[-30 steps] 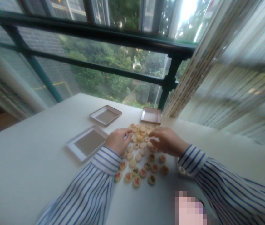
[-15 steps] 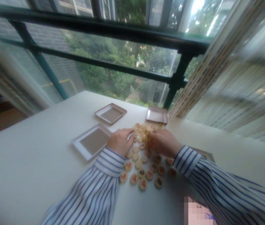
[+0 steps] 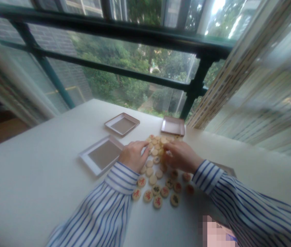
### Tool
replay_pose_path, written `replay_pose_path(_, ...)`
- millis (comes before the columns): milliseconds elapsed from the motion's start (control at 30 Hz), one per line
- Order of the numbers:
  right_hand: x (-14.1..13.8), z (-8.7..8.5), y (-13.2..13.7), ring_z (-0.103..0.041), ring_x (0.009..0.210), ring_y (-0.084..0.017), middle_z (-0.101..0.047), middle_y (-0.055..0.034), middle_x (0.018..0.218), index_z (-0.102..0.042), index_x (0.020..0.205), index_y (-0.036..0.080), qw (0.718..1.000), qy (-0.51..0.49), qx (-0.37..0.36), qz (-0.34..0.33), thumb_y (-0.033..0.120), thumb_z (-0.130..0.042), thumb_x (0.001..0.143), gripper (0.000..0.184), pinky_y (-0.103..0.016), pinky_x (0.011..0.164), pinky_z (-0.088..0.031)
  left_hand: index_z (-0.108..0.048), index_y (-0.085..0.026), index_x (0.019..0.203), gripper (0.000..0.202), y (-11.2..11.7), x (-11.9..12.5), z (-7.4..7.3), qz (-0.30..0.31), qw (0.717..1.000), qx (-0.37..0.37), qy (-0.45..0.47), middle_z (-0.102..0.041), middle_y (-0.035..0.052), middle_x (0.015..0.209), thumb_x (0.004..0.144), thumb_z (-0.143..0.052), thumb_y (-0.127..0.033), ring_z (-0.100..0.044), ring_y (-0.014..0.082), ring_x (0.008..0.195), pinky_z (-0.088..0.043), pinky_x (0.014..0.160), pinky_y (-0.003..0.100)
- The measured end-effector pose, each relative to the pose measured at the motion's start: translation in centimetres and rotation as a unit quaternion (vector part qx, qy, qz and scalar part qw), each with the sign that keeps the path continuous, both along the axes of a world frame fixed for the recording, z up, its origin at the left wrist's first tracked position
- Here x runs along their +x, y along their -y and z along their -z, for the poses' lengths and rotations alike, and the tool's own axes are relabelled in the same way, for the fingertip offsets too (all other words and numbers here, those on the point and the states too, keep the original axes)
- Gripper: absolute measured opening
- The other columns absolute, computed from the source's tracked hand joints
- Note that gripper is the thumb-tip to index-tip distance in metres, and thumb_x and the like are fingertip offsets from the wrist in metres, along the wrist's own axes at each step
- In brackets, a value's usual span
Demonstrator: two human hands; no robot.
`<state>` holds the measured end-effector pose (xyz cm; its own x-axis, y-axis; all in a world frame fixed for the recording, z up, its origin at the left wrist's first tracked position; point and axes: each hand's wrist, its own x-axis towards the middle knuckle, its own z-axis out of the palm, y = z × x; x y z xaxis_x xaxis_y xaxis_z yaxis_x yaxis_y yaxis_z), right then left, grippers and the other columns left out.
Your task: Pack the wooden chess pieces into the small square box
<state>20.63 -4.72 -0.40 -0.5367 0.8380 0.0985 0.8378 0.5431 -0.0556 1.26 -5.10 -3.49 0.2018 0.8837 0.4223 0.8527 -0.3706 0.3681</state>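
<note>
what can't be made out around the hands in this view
In the head view:
Whether the right hand holds round, pale wooden pieces: blurred.
Grey-brown tray-like thing: mostly behind the blue-striped white right sleeve.
Leftmost white rectangular tray: corner behind the left hand.
Far pieces' markings: too small.

Round, pale pieces (image 3: 153, 179) are spread over the counter (image 3: 45, 178), mostly laid flat. Along the near edge of the spread, red-marked pieces (image 3: 157, 201) and black-marked pieces (image 3: 174, 199) are mixed, their characters turned up. Blank faces are shown by several in the middle; at the far end they are crowded closely together.
</note>
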Motion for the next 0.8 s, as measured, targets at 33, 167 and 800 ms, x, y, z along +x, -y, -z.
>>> replay_pose_path(33,0.2,0.0,0.0,-0.056,0.08,-0.018,-0.064,-0.0072,0.086,-0.06,0.088,0.017,1.0,-0.025,-0.001,-0.005,0.026,-0.051,0.079,0.015,-0.027,0.068,-0.037,-0.065,-0.016,0.096,0.024,0.0,0.0,0.0,0.004,1.0,0.006,0.004,-0.069,0.0061,0.092,0.08,-0.049,-0.026,-0.061,0.0204,0.084,-0.048,0.076,0.033)
replay_pose_path(167,1.2,0.2,0.3,-0.055,0.071,-0.013,-0.063,-0.0033,0.08,-0.06,0.09,0.018,0.988,-0.146,-0.045,-0.018,0.024,-0.054,0.078,0.016,-0.023,0.063,-0.038,-0.065,-0.015,0.094,0.023,0.2,0.2,-0.2,0.04,0.998,0.032,0.03,-0.07,0.0069,0.089,0.079,-0.052,-0.026,-0.062,0.0204,0.081,-0.049,0.074,0.034)
replay_pose_path(800,2.2,0.1,1.9,-0.054,0.066,-0.011,-0.062,-0.0031,0.079,-0.06,0.092,0.014,0.854,-0.443,-0.274,-0.013,0.037,-0.062,0.076,0.028,-0.022,0.056,-0.042,-0.063,-0.018,0.096,0.024,1.4,1.9,-0.2,0.217,0.963,0.112,0.111,-0.07,0.006,0.091,0.076,-0.061,-0.03,-0.064,0.0175,0.083,-0.05,0.076,0.031)
